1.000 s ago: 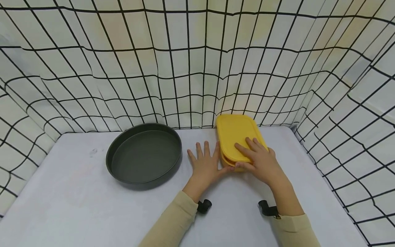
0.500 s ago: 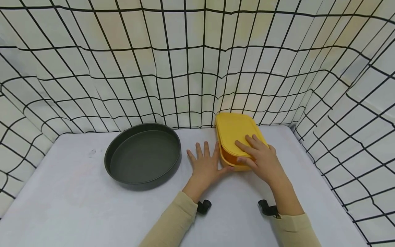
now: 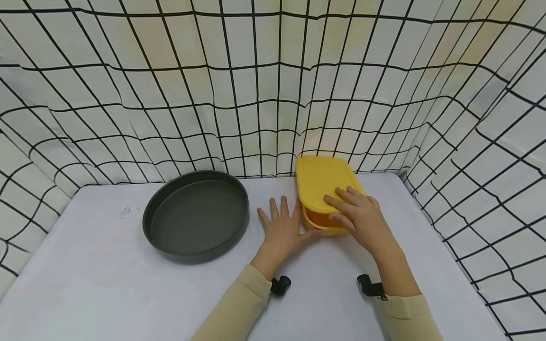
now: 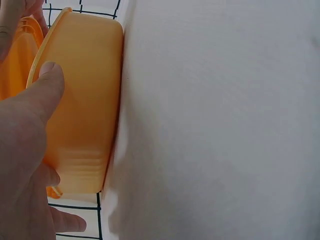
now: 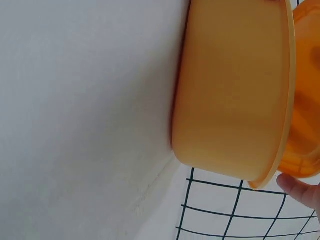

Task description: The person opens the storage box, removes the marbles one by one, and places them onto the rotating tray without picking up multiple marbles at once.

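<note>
A yellow rectangular food container [image 3: 333, 232] stands at the back right of the table, its near end uncovered to show an orange inside. Its yellow lid [image 3: 325, 182] is tilted up at the near end and set back toward the net. My right hand [image 3: 366, 221] grips the lid by its near right part, fingers on top and thumb at the near edge. With fingers spread straight, my left hand [image 3: 280, 237] steadies the container's near left corner. In the left wrist view the left thumb [image 4: 50, 85] presses the container wall [image 4: 90, 110] near the rim.
A dark grey round pan [image 3: 196, 213] sits on the white-covered table [image 3: 128, 293], left of my left hand. Black netting [image 3: 260, 102] over white cloth rises behind and along both sides. Small black wrist mounts [image 3: 280, 286] stick inward from the wrists.
The lid has lifted at its near end and shifted back, widening the gap above the container. My right hand moved slightly with it; the left hand stayed in place.
</note>
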`<action>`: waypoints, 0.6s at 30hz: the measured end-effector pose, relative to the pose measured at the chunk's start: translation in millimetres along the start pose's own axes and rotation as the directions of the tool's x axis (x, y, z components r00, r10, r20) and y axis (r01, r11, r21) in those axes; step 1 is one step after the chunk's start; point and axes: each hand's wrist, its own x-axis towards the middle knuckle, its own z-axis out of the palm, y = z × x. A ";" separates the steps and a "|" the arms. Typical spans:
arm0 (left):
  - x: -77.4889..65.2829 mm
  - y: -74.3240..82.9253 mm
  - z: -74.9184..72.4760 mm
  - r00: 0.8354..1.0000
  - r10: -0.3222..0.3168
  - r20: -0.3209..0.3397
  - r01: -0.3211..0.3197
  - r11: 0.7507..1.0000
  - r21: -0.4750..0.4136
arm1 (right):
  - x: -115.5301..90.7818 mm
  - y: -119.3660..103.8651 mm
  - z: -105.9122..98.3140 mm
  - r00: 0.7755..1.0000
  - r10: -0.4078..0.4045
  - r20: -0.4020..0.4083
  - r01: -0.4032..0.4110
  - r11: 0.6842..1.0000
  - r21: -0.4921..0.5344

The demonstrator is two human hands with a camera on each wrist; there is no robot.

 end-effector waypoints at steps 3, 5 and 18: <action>0.0 -0.2 0.5 1.000 -0.002 0.007 0.002 1.000 0.001 | -0.3 0.3 -0.9 0.999 -0.029 0.017 0.030 0.999 -0.012; -0.3 -0.4 0.4 1.000 0.000 0.004 0.000 1.000 -0.005 | -0.6 -0.5 -2.0 0.999 -0.039 0.037 0.040 0.999 -0.011; -0.7 -0.9 0.7 1.000 0.005 0.012 -0.004 0.999 -0.037 | 0.3 -4.9 -4.2 0.999 -0.022 0.044 0.024 0.997 -0.067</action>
